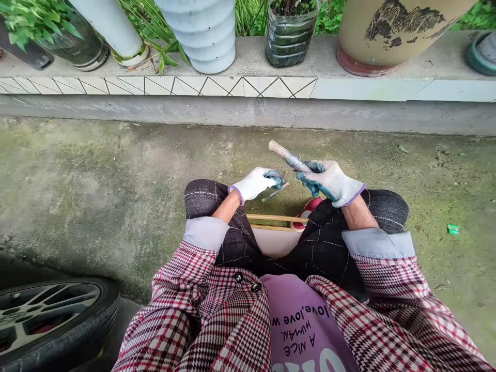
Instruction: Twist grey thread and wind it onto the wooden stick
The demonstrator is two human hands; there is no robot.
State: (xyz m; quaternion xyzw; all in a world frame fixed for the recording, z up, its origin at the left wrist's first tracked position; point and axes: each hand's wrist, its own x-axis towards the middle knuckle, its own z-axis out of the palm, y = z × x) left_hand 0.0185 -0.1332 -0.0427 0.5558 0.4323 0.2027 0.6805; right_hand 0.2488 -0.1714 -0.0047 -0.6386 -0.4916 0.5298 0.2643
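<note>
Both of my hands wear white work gloves with dark blue-green coated fingers and purple cuffs. My right hand (325, 181) is wrapped around a stick wound with grey wire or cord (291, 158). Its bare, pale end points up and to the left. Just left of it, the fingers of my left hand (261, 182) are curled together on a thin, twig-like piece (276, 192). I cannot make out exactly what that piece is. The hands are apart, above the ground between my knees.
A concrete ledge (248, 46) with several pots crosses the far side. A car wheel (58, 320) is at the lower left. A red and white shoe (308, 213) and a low seat with wooden bars (277, 218) show below my hands. A green scrap (453, 229) lies right.
</note>
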